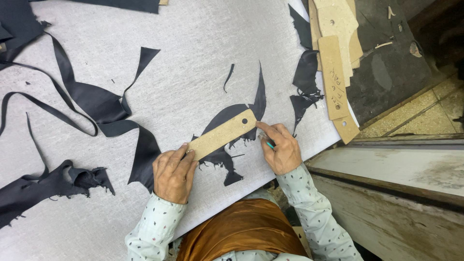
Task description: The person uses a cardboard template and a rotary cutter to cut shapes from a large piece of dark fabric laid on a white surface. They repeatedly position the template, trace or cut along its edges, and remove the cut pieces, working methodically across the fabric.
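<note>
Pressing down on the near end of a long tan template, the left hand lies flat with fingers spread over it, holding it rather than gripping round it. The template runs up and to the right from that hand, slanted across a dark leather piece that sticks out past it on both long sides. Its far end, with a small round hole, reaches the right hand, whose fingertips touch that end. This hand is curled around a thin tool with a teal handle, its tip against the template's lower edge.

Left of the left hand, long dark strips loop over the grey board, and a crumpled offcut lies further left. Above both hands the board is mostly bare, with one small sliver. The board's right edge runs just beyond the right hand, slanting down toward the person's body, leaving little room on that side.

Up and to the right of the right hand, a stack of tan templates overhangs the board's edge; the top one bears handwritten marks. Dark scraps lie beside it.
</note>
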